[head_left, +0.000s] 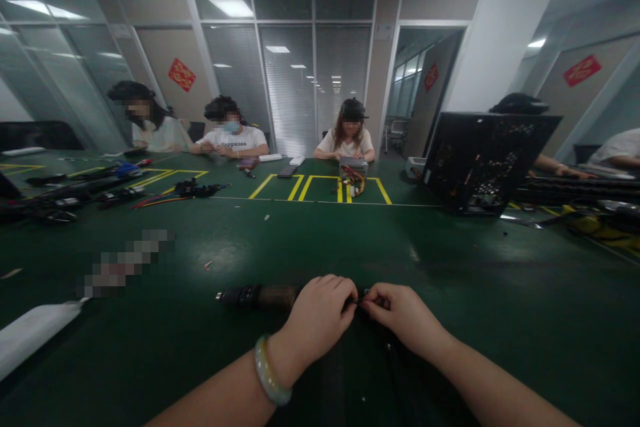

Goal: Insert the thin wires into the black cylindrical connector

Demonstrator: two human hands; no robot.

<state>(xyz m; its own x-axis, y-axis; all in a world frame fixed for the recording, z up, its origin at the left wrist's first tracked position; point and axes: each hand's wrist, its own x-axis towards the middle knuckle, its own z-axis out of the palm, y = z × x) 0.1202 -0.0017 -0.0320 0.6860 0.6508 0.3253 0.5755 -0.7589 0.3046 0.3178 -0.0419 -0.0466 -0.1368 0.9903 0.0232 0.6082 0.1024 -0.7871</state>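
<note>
A dark, tube-shaped tool [273, 296], which looks like an electric screwdriver, lies across the green table in front of me, its metal tip pointing left. My left hand [323, 313], with a jade-coloured bangle on the wrist, is curled over the tool's right end. Close beside it, my right hand [400, 310] is closed in a pinch at that same end. What sits between the right fingertips is small, dark and mostly hidden. A thin dark cord [389, 348] shows faintly below the right hand.
Black parts and coloured cables [185, 190] lie at the far left. A white strip-like item [37, 333] rests at the near left. Across the table, several people sit working, one behind a power supply unit [353, 168]. A black computer case [483, 163] stands at the right.
</note>
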